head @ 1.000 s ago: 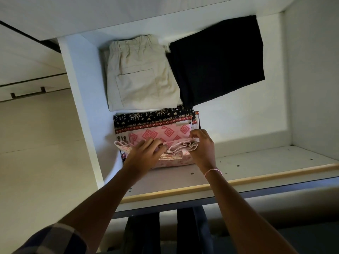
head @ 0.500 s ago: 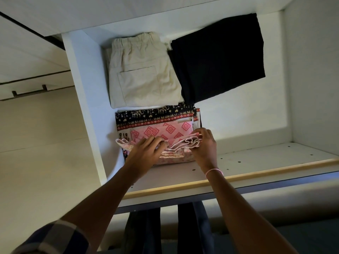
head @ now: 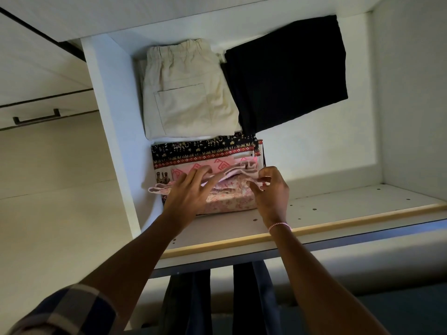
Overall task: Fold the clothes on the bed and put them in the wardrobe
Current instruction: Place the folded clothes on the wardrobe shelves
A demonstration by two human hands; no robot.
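Note:
A folded pink patterned garment [head: 232, 171] lies on a small stack at the left of the wardrobe shelf [head: 338, 206]. Under it are a black printed cloth with elephants [head: 203, 152] and a pale pink floral piece [head: 227, 201]. My left hand [head: 188, 194] rests flat on the pink garment's left half, fingers straight. My right hand [head: 271, 187] pinches the garment's right edge between thumb and fingers. Behind the stack lie folded beige trousers [head: 188, 93] and a folded black garment [head: 285, 68].
The shelf's right half is bare white board with a wooden front lip [head: 338, 223]. A white side panel [head: 108, 117] stands left of the stack. Dark clothes [head: 217, 298] hang below the shelf. A drawer handle [head: 36, 117] shows at far left.
Both hands have drawn slightly back toward the shelf's front. The pink garment's top layers are bunched up higher between them than before.

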